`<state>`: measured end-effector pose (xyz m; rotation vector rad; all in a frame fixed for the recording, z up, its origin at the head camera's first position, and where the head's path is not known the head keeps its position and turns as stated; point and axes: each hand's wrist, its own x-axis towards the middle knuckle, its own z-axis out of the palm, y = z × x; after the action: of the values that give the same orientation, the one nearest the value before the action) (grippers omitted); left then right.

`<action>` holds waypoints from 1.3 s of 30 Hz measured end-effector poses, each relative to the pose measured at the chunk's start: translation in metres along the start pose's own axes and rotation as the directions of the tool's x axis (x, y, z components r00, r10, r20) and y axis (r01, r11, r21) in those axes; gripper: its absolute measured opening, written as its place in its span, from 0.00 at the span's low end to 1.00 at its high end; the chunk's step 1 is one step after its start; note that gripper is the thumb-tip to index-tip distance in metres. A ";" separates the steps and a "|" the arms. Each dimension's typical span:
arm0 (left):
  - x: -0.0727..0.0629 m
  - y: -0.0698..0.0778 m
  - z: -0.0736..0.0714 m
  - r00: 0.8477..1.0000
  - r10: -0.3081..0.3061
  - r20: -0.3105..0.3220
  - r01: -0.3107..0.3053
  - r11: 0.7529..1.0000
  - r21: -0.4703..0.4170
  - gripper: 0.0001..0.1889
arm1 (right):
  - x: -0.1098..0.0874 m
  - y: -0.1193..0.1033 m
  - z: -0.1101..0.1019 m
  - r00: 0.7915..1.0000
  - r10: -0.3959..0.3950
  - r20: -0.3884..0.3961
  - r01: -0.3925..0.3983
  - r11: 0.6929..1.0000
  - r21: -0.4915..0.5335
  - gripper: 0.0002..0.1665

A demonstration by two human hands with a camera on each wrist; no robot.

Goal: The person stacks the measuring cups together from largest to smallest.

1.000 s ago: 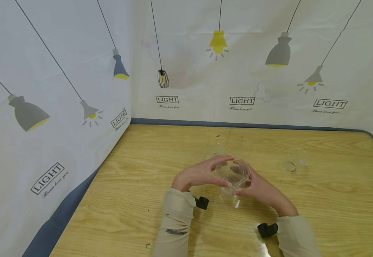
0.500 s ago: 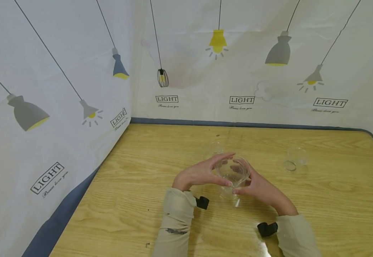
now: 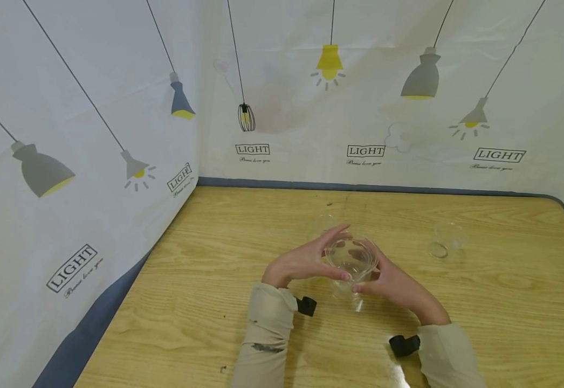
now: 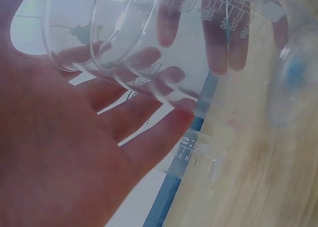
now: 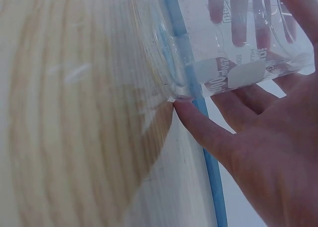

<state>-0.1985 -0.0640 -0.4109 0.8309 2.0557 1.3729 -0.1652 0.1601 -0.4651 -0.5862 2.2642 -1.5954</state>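
In the head view, a clear glass beaker (image 3: 352,265) stands upright between the hands; several nested rims show at its mouth. My left hand (image 3: 303,262) holds its left side, thumb in front and fingers behind. My right hand (image 3: 392,280) holds the opposite side, its thumb low at the front. White graduation marks show on the beaker (image 4: 194,53) in the left wrist view, with the fingers of both hands around it. Its base end appears beside a fingertip of the right hand (image 5: 263,142) in the right wrist view. How many beakers are nested cannot be told.
Behind the left hand stands another clear beaker (image 3: 324,222), partly hidden. A clear beaker (image 3: 449,235) is farther right on the wooden table (image 3: 505,291). A white curtain (image 3: 301,118) printed with lamps borders the back and left.
The left fingers have spread slightly up and back from the beaker's rim. The right hand and the beaker have stayed almost still.
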 end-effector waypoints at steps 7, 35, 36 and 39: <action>0.006 -0.011 0.001 0.999 0.031 -0.031 -0.031 0.999 -0.020 0.50 | -0.001 -0.003 0.000 1.000 0.021 -0.009 -0.021 1.000 -0.003 0.58; 0.010 -0.019 0.007 0.999 0.007 -0.044 -0.010 0.997 -0.076 0.54 | -0.001 0.002 -0.002 1.000 0.008 -0.030 -0.008 1.000 -0.007 0.55; 0.010 -0.019 0.007 0.999 0.002 -0.048 -0.006 0.997 -0.072 0.55 | -0.001 0.002 -0.002 0.999 0.007 -0.031 -0.007 1.000 -0.003 0.55; 0.011 -0.019 0.008 0.998 -0.004 -0.055 -0.001 0.997 -0.081 0.56 | -0.001 0.002 -0.003 0.999 0.006 -0.034 -0.006 1.000 0.000 0.54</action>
<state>-0.2040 -0.0562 -0.4323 0.7646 2.0263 1.4835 -0.1656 0.1636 -0.4662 -0.5559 2.2882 -1.6140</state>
